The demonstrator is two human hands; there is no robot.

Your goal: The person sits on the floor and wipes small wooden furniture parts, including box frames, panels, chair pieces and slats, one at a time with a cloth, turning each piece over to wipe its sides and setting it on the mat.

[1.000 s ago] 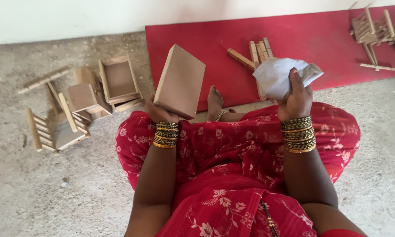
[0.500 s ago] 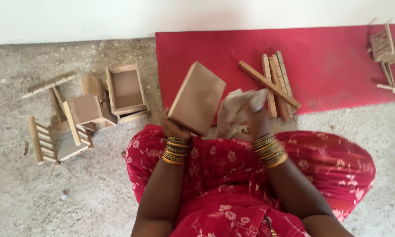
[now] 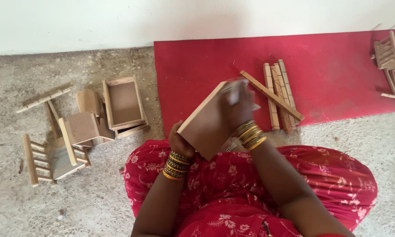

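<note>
My left hand [image 3: 180, 144] grips the wooden board [image 3: 205, 124] steady while my right hand [image 3: 236, 105], clutching sandpaper [image 3: 234, 93], should press evenly.

You wear a red garment printed all over with small white and pink flowers and leafy sprigs; it spreads in soft folds across your lap and knees. Your arms are bare from the wrists up as far as the view reaches. Your left hand [image 3: 180, 143] has a stack of bangles at its wrist, gold ones mixed with dark green or black ones. Your right hand [image 3: 236, 106] has a similar stack, mostly gold with a few dark bands, sitting slightly fanned.
</note>
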